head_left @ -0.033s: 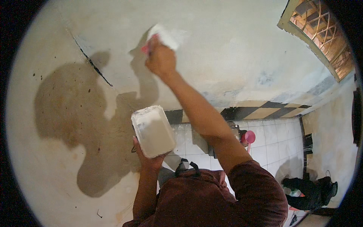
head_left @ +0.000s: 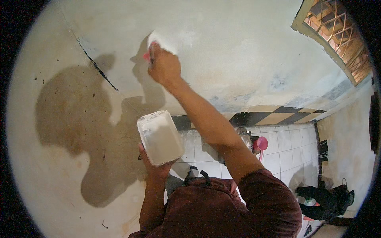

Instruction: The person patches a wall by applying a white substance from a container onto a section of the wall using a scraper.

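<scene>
My right hand (head_left: pixel 164 65) is closed around a scraper with a pink-red part showing beside the fingers. Its pale blade (head_left: pixel 156 39) lies against the wall (head_left: pixel 230 47), beside a fresh white smear (head_left: pixel 180 41). Lower down, a white rectangular tub (head_left: pixel 160 137) with a crusted rim sits in my left hand (head_left: pixel 156 164). My left thumb shows along the tub's side, while the other fingers are mostly hidden beneath it. The tub's inside looks pale and partly shaded, so I cannot tell how much is in it.
A dark crack (head_left: pixel 97 67) runs down the wall at left. Black and beige checkered tiles (head_left: pixel 274 117) line its base. A pink dipper (head_left: pixel 262 143) is over the white tiled floor (head_left: pixel 283 139). Dark cloth (head_left: pixel 333 202) hangs at lower right, and a latticed window (head_left: pixel 333 27) sits upper right.
My right hand and the scraper have shifted slightly left and down along the wall. The left hand and tub stay nearly in place.
</scene>
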A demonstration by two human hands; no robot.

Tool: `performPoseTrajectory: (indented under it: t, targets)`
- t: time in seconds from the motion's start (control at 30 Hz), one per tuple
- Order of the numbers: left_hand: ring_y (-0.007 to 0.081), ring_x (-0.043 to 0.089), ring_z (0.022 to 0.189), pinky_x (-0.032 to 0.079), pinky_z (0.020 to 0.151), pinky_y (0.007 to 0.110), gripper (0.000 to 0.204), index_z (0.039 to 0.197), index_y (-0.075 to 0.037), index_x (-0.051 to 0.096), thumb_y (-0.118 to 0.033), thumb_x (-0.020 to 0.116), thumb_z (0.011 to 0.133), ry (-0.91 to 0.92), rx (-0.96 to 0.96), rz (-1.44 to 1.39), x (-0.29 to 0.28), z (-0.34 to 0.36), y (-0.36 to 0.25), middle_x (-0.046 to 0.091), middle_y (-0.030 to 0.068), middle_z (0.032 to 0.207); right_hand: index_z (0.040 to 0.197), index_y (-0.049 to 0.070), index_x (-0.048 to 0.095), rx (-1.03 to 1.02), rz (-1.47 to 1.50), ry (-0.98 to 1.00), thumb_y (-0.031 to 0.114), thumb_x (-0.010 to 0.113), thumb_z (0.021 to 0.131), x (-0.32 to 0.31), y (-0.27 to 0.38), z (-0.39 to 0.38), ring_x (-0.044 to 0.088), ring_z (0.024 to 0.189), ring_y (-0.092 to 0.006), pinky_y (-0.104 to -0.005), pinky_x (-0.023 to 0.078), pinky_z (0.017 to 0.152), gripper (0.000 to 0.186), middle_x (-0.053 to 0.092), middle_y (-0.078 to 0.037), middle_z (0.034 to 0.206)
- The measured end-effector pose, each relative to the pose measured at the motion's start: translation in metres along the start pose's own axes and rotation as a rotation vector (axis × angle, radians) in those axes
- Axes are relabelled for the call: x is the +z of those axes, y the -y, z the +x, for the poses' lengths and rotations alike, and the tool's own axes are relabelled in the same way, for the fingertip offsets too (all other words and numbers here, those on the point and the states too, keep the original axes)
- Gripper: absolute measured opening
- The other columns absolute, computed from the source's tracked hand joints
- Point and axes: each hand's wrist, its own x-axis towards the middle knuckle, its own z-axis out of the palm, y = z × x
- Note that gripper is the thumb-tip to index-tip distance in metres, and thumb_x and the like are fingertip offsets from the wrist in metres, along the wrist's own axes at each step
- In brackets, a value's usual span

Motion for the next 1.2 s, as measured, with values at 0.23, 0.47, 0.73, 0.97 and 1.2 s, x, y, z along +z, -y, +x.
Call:
performPoseTrajectory:
  t: [0.23,0.47,0.73,0.97,1.2]
  targets:
    - [0.0347,0.047,0.123,0.044,0.09,0.064,0.081,0.142,-0.021,0.034,-0.075,0.041,0.081,-0.062,-0.001,0.011,0.012,-0.008,-0.002,0.046,0.0097,0.137,0.112,0.015,0.053,-0.27,-0.454,-0.331,0.016,0.06,0.084,-0.092,-0.05,-0.027,0.063,0.058,-0.0262,-0.0388,0.051,0.048,0.029,0.063,-0.009,0.074]
    - [0.0348,0.048,0.122,0.043,0.091,0.063,0.08,0.142,-0.022,0.035,-0.074,0.04,0.082,-0.087,0.013,0.037,0.011,-0.004,-0.011,0.046,0.0098,0.137,0.128,0.013,0.049,-0.553,-0.544,-0.131,0.015,0.061,0.08,-0.074,-0.2,-0.093,0.062,0.092,-0.0326,-0.0422,0.054,0.071,0.049,0.062,-0.012,0.098]
    - [0.0326,0.05,0.12,0.044,0.092,0.06,0.077,0.14,-0.021,0.038,-0.073,0.038,0.084,-0.156,-0.062,0.045,0.004,-0.001,-0.029,0.048,0.0079,0.134,0.077,0.004,0.053,0.382,-0.232,-0.685,0.014,0.06,0.078,-0.194,-0.187,-0.046,0.061,0.071,-0.0334,-0.0423,0.046,0.065,0.013,0.061,-0.018,0.076]
    - [0.0325,0.052,0.117,0.046,0.09,0.059,0.073,0.139,-0.02,0.039,-0.071,0.034,0.086,-0.088,-0.061,0.058,0.003,0.011,-0.046,0.05,0.0078,0.131,0.124,-0.002,0.052,0.408,-0.148,-0.391,0.042,0.062,0.082,-0.064,-0.071,0.036,0.065,0.067,-0.0304,-0.0427,0.051,0.062,0.062,0.068,-0.016,0.081]
    - [0.0327,0.054,0.114,0.048,0.088,0.058,0.071,0.138,-0.02,0.039,-0.07,0.034,0.087,-0.056,-0.073,0.049,-0.005,0.015,-0.057,0.051,0.0085,0.13,0.092,0.002,0.054,0.056,0.154,-0.109,0.008,0.062,0.07,-0.028,0.033,-0.027,0.061,0.071,-0.041,-0.0486,0.049,0.067,0.024,0.062,-0.02,0.075]
